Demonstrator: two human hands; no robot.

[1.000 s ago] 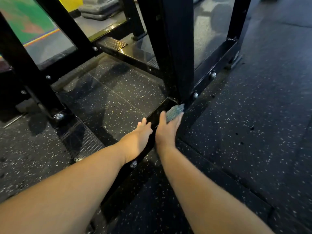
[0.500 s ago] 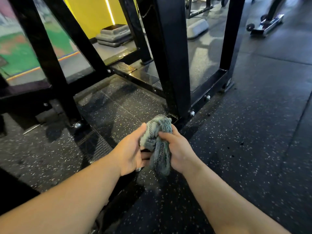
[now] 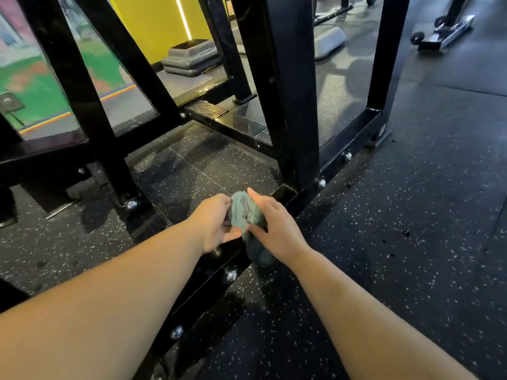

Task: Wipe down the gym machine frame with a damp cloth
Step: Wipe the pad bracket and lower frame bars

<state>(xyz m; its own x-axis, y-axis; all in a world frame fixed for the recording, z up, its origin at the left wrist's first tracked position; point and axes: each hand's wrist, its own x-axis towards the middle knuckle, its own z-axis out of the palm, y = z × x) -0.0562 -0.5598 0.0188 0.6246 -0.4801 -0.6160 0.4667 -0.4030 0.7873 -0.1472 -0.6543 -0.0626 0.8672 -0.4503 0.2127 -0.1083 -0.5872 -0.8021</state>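
Observation:
A bunched grey-green cloth (image 3: 245, 212) sits between my two hands, just above the black base rail (image 3: 197, 292) of the gym machine frame. My left hand (image 3: 214, 224) holds the cloth's left side with curled fingers. My right hand (image 3: 274, 226) grips its right side, thumb on top, and a tail of cloth hangs below the palm. The frame's thick black upright post (image 3: 293, 91) rises just beyond my hands. Bolts dot the rail.
Slanted black struts (image 3: 82, 86) stand at the left, and a cross bar (image 3: 233, 124) with tread plates lies behind. Speckled black rubber floor (image 3: 411, 229) spreads to the right. Grey step platforms (image 3: 192, 57) and a wheeled machine base (image 3: 444, 31) lie farther back.
One second ago my right hand pressed the cloth flat on the rail by the post. Both hands have since lifted it and bunched it between them, and my view has risen.

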